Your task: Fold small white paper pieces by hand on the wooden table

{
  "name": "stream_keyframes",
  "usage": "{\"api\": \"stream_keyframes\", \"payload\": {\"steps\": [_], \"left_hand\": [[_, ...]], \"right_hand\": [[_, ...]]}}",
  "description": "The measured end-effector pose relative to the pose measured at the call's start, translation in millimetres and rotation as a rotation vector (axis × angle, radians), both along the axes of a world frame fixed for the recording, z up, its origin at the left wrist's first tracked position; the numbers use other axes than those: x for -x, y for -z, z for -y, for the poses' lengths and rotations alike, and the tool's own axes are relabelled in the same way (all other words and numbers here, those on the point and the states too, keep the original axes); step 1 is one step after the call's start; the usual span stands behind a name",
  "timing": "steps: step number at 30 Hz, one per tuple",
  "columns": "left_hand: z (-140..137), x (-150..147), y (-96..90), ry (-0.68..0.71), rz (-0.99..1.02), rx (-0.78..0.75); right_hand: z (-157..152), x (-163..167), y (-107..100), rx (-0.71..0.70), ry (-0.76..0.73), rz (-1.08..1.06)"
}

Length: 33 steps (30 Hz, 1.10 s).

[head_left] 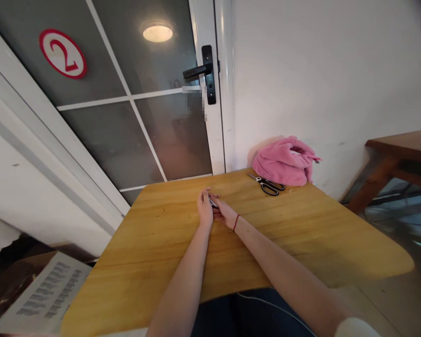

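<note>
Fingers [205,194] of the left hand [206,213] and of the right hand [226,213] are bunched close together, with a small object [213,203] caught between the two hands near the middle of the table [154,252]. Only a pale and dark sliver of it is exposed, so it cannot be identified, and which fingers are clamped on it cannot be told. As far as can be judged, picking up is done and the object is being handled; whether it has been altered, or how much is left to do, is not shown.

Nearest, dark clothing [217,318] is crossed by a thin pale cable [266,303] below the near edge. At the near left, a printed sheet [61,306] is seen beside the table. A red bracelet [236,223] is worn on the right wrist. Farther off, to the right of the hands, scissors [259,179] are laid well apart from them, apparently unused at this moment. Just beyond, a pink plush item [282,161] is heaped at the far edge. Beyond the table, a glass-paned door [171,135] is seen at the left, fitted with a black handle [209,77].
</note>
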<state>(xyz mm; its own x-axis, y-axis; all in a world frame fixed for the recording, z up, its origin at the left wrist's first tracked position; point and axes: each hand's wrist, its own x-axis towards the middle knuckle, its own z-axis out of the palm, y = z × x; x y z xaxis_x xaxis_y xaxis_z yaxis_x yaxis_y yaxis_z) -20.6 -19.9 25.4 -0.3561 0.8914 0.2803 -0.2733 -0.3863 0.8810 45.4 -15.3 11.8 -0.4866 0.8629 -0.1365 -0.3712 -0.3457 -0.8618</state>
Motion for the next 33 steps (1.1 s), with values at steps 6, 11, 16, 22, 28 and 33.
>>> {"api": "stream_keyframes", "payload": {"steps": [6, 11, 16, 22, 28, 33], "left_hand": [[-5, 3, 7.8, 0.057, -0.052, 0.03], [-9, 6, 6.4, 0.129, 0.062, 0.103], [-8, 6, -0.3, 0.332, 0.179, 0.177], [-4, 5, 0.6, 0.59, 0.041, 0.246], [-5, 7, 3.9, 0.546, 0.009, 0.208], [-4, 6, 3.6, 0.568, -0.021, 0.21]], "right_hand": [[-1, -2, 1, 0.007, -0.056, -0.061], [-2, -1, 3, -0.002, -0.087, -0.088], [-8, -8, -2, 0.014, -0.074, -0.227], [-14, -15, -7, 0.024, -0.015, -0.457], [-14, -12, -6, 0.064, -0.047, -0.475], [-14, -13, -8, 0.089, -0.047, -0.468]]}}
